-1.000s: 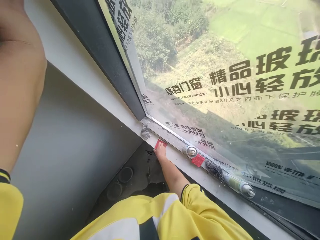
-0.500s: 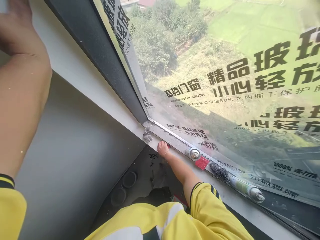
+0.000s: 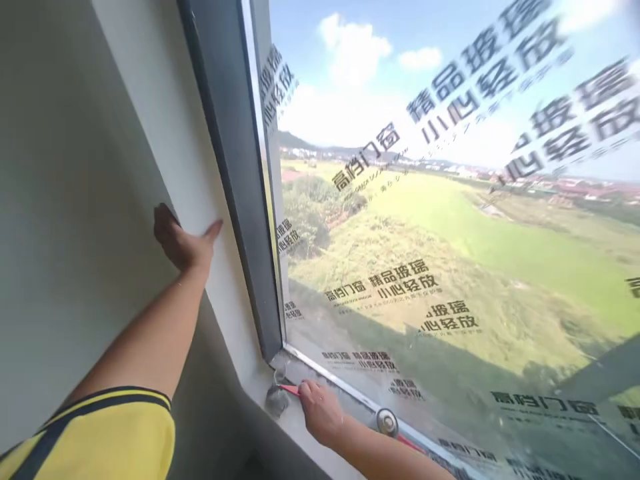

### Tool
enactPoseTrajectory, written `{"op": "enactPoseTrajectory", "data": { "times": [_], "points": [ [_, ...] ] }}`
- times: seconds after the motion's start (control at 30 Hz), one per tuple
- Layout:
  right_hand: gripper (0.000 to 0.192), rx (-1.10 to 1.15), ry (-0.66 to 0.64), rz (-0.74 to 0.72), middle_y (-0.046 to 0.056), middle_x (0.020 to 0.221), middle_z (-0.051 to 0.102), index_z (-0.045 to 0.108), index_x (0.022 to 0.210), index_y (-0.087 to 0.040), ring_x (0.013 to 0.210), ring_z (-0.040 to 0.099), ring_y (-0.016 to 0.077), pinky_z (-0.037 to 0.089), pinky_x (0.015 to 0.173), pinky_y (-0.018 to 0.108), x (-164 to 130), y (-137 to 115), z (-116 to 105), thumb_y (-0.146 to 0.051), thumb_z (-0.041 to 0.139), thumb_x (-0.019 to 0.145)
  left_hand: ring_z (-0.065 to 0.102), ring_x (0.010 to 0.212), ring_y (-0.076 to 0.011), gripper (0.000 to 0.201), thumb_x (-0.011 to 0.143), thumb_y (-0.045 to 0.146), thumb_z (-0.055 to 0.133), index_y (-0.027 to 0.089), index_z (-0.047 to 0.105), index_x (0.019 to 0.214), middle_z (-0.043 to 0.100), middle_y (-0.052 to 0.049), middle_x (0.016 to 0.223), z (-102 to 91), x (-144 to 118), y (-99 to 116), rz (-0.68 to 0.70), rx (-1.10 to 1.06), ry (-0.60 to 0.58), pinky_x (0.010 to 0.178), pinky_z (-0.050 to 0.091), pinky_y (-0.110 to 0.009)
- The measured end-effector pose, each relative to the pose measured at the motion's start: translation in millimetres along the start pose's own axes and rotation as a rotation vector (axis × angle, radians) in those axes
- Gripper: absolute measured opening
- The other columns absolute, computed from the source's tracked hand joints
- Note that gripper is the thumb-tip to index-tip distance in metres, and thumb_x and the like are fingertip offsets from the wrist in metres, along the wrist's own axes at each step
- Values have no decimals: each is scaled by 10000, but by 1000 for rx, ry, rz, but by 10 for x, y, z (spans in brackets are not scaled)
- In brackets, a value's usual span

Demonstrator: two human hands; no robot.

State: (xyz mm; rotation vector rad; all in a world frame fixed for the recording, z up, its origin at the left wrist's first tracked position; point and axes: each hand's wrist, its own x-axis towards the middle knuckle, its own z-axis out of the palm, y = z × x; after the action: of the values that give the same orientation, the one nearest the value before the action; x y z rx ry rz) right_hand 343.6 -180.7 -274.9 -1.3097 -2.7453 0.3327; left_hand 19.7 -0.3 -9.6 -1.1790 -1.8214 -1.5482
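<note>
I am holding a thin red scraper low in the frame, a little left of centre, in the bottom corner of the window. It is lying nearly flat on the sill, its long axis running left to right; the free end is pointing left toward a grey crumpled wad sitting in the corner, and appears to be touching or almost touching it. The other end is disappearing under my right hand.

My right hand is resting knuckles-up on the sill, fingers curled together and closed around the scraper. The forearm is running down to the lower right edge of the frame, low along the sill.

My left hand is pressing flat against the pale wall reveal in the left-centre of the frame, well above the scraper. Its fingers are lying stretched out, with the thumb sticking out to the right toward the dark window frame; it is gripping nothing. The left arm is reaching straight up from the yellow sleeve at the lower left.

Just right of my right hand, a round metal cap is lying on the bottom rail. Above it the glass is filling the right of the frame, covered in a film with dark printed characters, green fields and sky showing through.
</note>
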Motion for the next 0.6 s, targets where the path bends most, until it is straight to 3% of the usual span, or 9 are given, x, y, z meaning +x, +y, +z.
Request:
{"op": "enactPoseTrajectory", "data": {
  "times": [0.07,0.13,0.23,0.3,0.4,0.47,0.53,0.6],
  "points": [
    [315,-74,195,-12,81,981,672,621,1037,-176,832,657,214,552,677,291,41,116,-648,-48,513,770,271,1445,-301,1082,801,706,645,14,245,1531,292,-182,1554,49,-18,-23,13,-1,49,1238,235,-425],
    [383,-177,492,-93,79,1018,681,619,1071,-182,850,659,211,562,684,296,85,209,-1404,-13,487,752,340,1405,-343,1059,779,705,661,5,334,1502,359,-215,1511,102,-7,-37,38,-11,107,1208,285,-438],
    [462,-393,1007,-259,72,1199,660,609,1187,-222,1089,631,246,584,839,390,118,238,-2710,-7,407,832,428,1331,-397,1070,789,793,535,-60,429,1428,438,-282,1421,173,25,-38,106,-26,179,1154,346,-473],
    [434,-583,1253,-333,42,1220,660,609,1213,-256,1176,592,247,577,915,426,89,163,-3658,-52,385,903,453,1299,-419,1084,810,825,434,-95,467,1382,466,-311,1374,199,42,-35,142,-16,189,1126,368,-491],
    [286,-949,1456,-403,80,1144,676,642,1137,-175,1120,591,249,546,962,431,-17,-43,-5051,-129,421,962,488,1256,-430,1086,823,841,351,-101,501,1342,500,-318,1325,203,64,-39,162,13,212,1081,407,-495],
    [312,-1123,1472,-299,99,1146,662,637,1138,-137,1107,571,255,503,973,441,-101,-181,-5847,-111,371,977,516,1216,-433,1086,814,856,331,-84,518,1325,518,-311,1302,190,79,-37,167,34,209,1037,439,-497],
    [322,-1187,1427,-169,116,1109,647,635,1119,-135,1097,549,266,459,953,447,-179,-290,-6459,-108,346,981,537,1170,-445,1099,798,875,316,-74,524,1311,530,-309,1273,168,94,-25,170,47,183,982,465,-509],
    [326,-1220,1362,-50,144,1071,629,638,1081,-115,1077,527,268,409,957,450,-240,-367,-6864,-90,331,972,545,1143,-456,1105,789,884,312,-68,518,1311,539,-310,1245,138,101,-4,167,43,145,941,478,-524]
  ]
}}
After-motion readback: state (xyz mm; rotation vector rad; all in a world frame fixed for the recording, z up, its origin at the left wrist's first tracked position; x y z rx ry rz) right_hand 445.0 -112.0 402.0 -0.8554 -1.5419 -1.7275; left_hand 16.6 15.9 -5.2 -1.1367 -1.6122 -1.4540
